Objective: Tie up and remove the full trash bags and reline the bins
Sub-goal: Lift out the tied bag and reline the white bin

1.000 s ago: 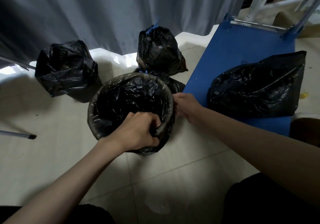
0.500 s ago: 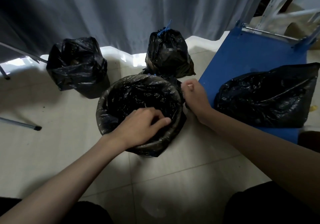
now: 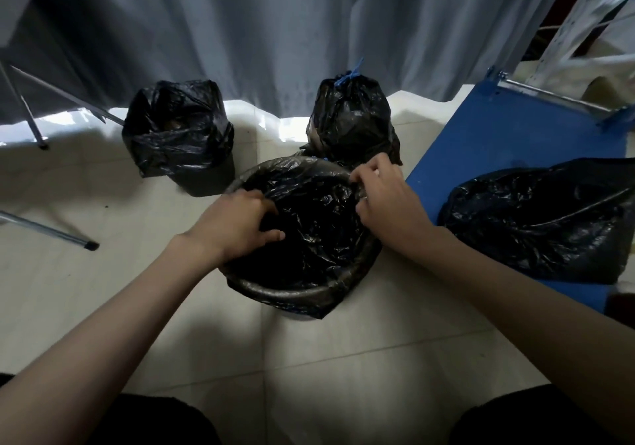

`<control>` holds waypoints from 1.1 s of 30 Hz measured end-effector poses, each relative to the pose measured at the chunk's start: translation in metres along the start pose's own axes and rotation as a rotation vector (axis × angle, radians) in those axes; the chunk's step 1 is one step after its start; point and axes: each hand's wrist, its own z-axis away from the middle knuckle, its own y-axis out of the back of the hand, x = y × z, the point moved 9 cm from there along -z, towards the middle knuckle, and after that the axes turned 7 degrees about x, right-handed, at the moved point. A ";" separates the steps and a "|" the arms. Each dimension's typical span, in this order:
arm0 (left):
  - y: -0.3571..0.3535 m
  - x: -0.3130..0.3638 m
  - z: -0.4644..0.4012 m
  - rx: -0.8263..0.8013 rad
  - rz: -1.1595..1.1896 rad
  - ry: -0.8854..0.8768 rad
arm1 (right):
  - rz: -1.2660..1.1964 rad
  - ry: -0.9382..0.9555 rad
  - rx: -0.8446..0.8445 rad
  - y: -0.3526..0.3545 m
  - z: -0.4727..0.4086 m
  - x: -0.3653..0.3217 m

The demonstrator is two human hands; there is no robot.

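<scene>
A round bin (image 3: 292,293) lined with a black bag (image 3: 309,224) stands on the tiled floor in front of me. My left hand (image 3: 237,224) lies on the liner at the bin's left rim, fingers curled into the plastic. My right hand (image 3: 385,200) grips the liner over the far right rim. Behind the bin stands a full black bag (image 3: 350,118) tied with a blue drawstring. A second bin (image 3: 178,135) at the back left holds an open black bag. Another full black bag (image 3: 539,218) lies on a blue cart deck (image 3: 498,142).
A grey curtain (image 3: 257,25) hangs along the back. Metal stand legs (image 3: 48,231) reach in from the left. The cart's metal handle (image 3: 549,97) and white shelving (image 3: 567,25) are at the upper right. My dark-clad knees fill the bottom corners.
The view has moved closer to the bin. My left hand slid from the near rim to the left side, and my right hand came up over the far right rim.
</scene>
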 end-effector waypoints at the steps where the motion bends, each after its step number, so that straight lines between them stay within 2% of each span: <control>1: 0.010 -0.005 0.000 0.054 -0.003 0.022 | 0.002 -0.035 -0.036 -0.002 0.001 0.004; 5: 0.027 -0.037 0.013 0.124 -0.076 0.175 | 0.016 -0.081 -0.126 -0.007 0.005 0.010; 9: 0.005 -0.055 0.028 0.004 -0.043 0.324 | 0.058 -0.107 -0.190 -0.010 0.012 0.008; 16: 0.000 -0.053 0.035 0.056 -0.093 0.333 | -0.010 -0.097 -0.223 -0.020 0.017 -0.002; 19: 0.009 -0.056 0.043 0.089 -0.039 0.371 | -0.005 -0.096 -0.235 -0.025 0.014 -0.010; 25: -0.009 -0.093 0.075 -0.073 0.072 0.512 | -0.148 -0.105 -0.286 -0.037 0.004 -0.034; 29: -0.006 -0.108 0.096 -0.082 0.109 0.582 | -0.242 -0.027 -0.383 -0.053 -0.002 -0.064; 31: -0.003 -0.112 0.107 -0.109 0.125 0.597 | -0.395 0.041 -0.502 -0.063 0.002 -0.086; 33: -0.003 -0.115 0.122 -0.205 0.143 0.604 | -0.432 0.142 -0.648 -0.075 0.013 -0.109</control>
